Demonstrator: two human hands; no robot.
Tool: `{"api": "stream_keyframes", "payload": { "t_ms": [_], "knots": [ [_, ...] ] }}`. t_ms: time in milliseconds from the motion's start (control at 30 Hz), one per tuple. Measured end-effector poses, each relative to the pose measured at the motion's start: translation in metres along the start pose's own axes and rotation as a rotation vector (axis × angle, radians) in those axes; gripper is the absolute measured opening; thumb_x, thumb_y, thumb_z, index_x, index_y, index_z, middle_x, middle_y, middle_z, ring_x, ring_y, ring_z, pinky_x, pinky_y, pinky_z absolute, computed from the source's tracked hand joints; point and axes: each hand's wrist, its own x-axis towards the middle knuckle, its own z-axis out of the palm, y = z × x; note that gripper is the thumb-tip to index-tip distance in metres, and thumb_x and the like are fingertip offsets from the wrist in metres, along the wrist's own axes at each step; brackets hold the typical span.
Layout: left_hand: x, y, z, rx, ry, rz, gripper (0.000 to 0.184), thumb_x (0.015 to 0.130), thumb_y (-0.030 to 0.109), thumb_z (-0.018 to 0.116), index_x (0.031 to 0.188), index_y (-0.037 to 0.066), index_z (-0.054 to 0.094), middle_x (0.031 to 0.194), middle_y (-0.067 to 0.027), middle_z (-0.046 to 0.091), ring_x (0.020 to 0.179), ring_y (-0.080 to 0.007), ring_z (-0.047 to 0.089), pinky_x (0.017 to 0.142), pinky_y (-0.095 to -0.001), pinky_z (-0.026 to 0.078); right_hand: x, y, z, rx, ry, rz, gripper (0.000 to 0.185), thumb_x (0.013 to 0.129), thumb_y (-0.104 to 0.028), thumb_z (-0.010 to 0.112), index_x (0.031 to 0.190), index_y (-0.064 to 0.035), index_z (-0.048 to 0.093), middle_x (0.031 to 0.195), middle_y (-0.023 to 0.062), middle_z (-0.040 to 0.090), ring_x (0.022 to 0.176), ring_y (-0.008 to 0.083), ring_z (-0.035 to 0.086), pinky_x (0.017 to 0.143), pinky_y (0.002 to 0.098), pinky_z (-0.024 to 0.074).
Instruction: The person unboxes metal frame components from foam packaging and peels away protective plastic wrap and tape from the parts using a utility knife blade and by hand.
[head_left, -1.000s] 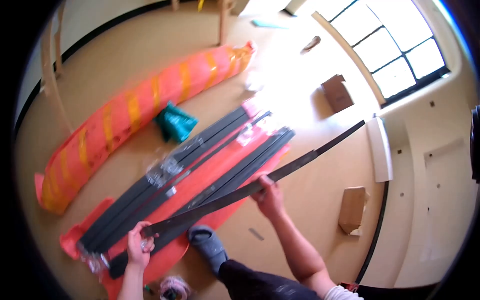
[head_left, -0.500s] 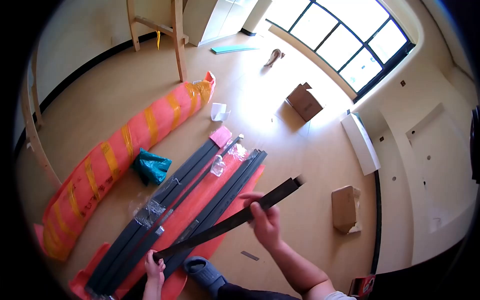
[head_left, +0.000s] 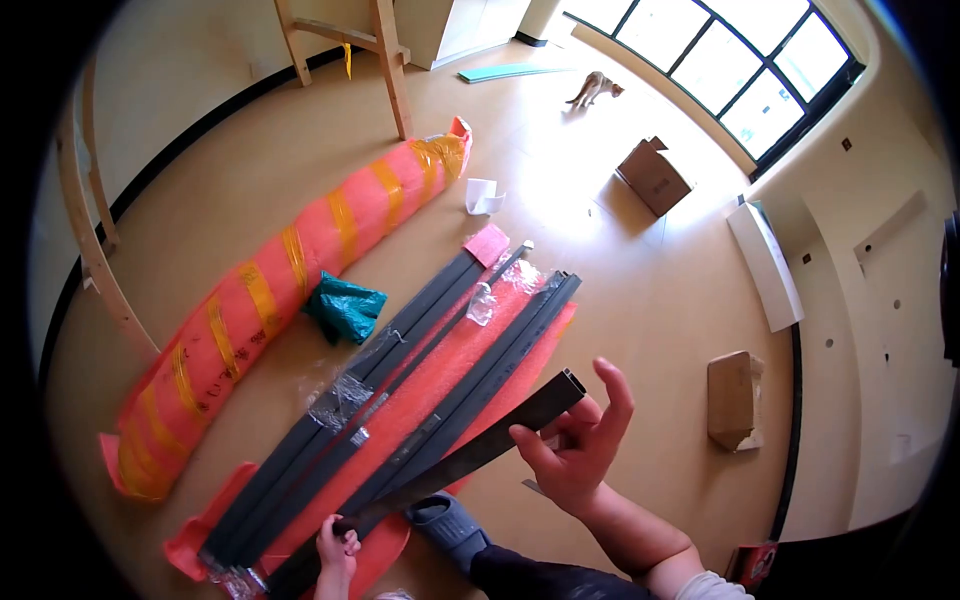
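Note:
A dark, hollow-ended strip (head_left: 470, 447) slants across the lower middle of the view. My left hand (head_left: 338, 543) is closed round its lower end. Near its upper end is my right hand (head_left: 580, 440), fingers spread and raised, with the thumb close to the strip; whether they touch is unclear. Beneath lie bundles of dark grey profiles (head_left: 480, 372) on pink foam wrap (head_left: 440, 385), with clear plastic film (head_left: 343, 402) around parts of them. My grey slipper (head_left: 450, 528) is beside the foam.
A long pink roll with yellow tape (head_left: 262, 290) lies at left, a teal bag (head_left: 345, 308) beside it. Cardboard boxes (head_left: 655, 177) (head_left: 733, 400) stand at right. A cat (head_left: 597, 89) is near the window. Wooden legs (head_left: 392, 75) rise at the back.
The strip has swung round and its upper end now sits near my right hand, which has opened away from it. My left hand stays on the lower end. The cat has turned, and the view has shifted.

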Motion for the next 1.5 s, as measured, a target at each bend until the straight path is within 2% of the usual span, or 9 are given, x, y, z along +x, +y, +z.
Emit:
{"api": "stream_keyframes", "payload": {
  "t_ms": [300,400,433,567,767,933,1100,1233,1500],
  "knots": [
    [-0.032,-0.025,-0.031,0.062,-0.086,-0.168,0.03,0.102,0.041,0.052,0.084,0.017,0.049,0.054,0.001,0.034,0.041,-0.011,0.031,0.04,-0.0271,0.023,0.013,-0.007,0.004,-0.18,-0.074,-0.138,0.071,0.075,-0.001,0.089,0.135,0.0014,0.051,0.073,-0.0005,0.058,0.051,-0.0002,0.037,0.046,0.0182,0.0249],
    [0.046,-0.061,-0.147,-0.468,-0.86,-0.622,0.062,0.096,0.064,0.054,0.107,0.008,0.077,0.103,-0.0192,0.077,0.083,-0.0301,0.076,0.075,-0.052,0.059,0.02,-0.011,0.007,-0.122,-0.167,-0.095,0.067,0.08,0.007,0.082,0.137,0.0012,0.047,0.077,-0.0022,0.053,0.054,-0.0004,0.038,0.049,0.0191,0.0214],
    [0.011,-0.04,-0.122,-0.299,-0.675,-0.524,0.057,0.105,0.052,0.044,0.092,0.006,0.075,0.071,-0.0091,0.069,0.068,-0.0278,0.069,0.062,-0.0452,0.056,0.021,-0.011,0.009,-0.087,-0.147,-0.081,0.068,0.078,0.005,0.083,0.137,0.0012,0.049,0.077,-0.0014,0.057,0.054,-0.0009,0.036,0.048,0.0186,0.0227],
    [-0.066,0.005,-0.049,0.128,-0.204,-0.21,0.033,0.104,0.045,0.051,0.087,0.017,0.051,0.055,0.0022,0.033,0.042,-0.0105,0.03,0.04,-0.0264,0.022,0.019,-0.007,0.01,-0.021,-0.125,0.032,0.063,0.079,0.004,0.083,0.135,-0.0005,0.054,0.087,0.0008,0.064,0.053,-0.0022,0.036,0.047,0.0185,0.0247],
    [-0.085,0.038,-0.029,0.132,0.071,0.033,0.022,0.106,0.042,0.056,0.1,0.022,0.05,0.066,0.0,0.048,0.047,-0.0072,0.033,0.044,-0.0239,0.024,0.024,0.046,0.013,0.068,0.008,0.319,0.033,0.093,0.001,0.07,0.125,-0.0008,0.059,0.101,0.002,0.066,0.063,0.0002,0.05,0.052,0.0166,0.0382],
    [-0.091,0.057,-0.034,0.338,-0.002,0.155,0.017,0.102,0.016,0.065,0.104,0.014,0.048,0.074,0.0046,0.044,0.053,-0.0018,0.034,0.046,-0.0212,0.024,-0.004,0.136,0.005,0.081,-0.023,0.584,0.027,0.095,-0.008,0.072,0.119,-0.0034,0.06,0.096,0.002,0.068,0.061,0.0018,0.051,0.05,0.0189,0.0382],
    [-0.07,0.042,-0.078,0.892,0.164,0.448,0.037,0.08,0.018,0.088,0.104,0.007,0.062,0.088,-0.0038,0.064,0.084,-0.0212,0.066,0.077,-0.0337,0.053,-0.05,0.204,0.008,0.128,0.008,0.845,0.027,0.093,-0.01,0.074,0.116,-0.0063,0.06,0.088,0.0023,0.068,0.053,0.0039,0.048,0.043,0.0232,0.0332],
    [-0.09,0.06,-0.047,1.483,0.333,0.629,0.032,0.075,0.017,0.087,0.099,0.005,0.07,0.098,-0.0146,0.069,0.093,-0.0354,0.069,0.083,-0.0428,0.054,-0.077,0.236,0.007,0.2,-0.006,0.968,0.033,0.092,-0.006,0.073,0.122,-0.0064,0.059,0.087,0.003,0.066,0.051,0.0045,0.044,0.042,0.0234,0.0292],
    [-0.062,0.078,-0.044,1.639,0.454,0.774,0.031,0.078,0.022,0.084,0.104,0.009,0.076,0.099,-0.0077,0.069,0.09,-0.0307,0.07,0.078,-0.0413,0.056,-0.055,0.258,0.033,-0.002,-0.169,0.946,0.037,0.092,-0.007,0.071,0.128,-0.0052,0.063,0.091,0.0039,0.07,0.056,0.0066,0.052,0.047,0.024,0.0387]
  ]
}}
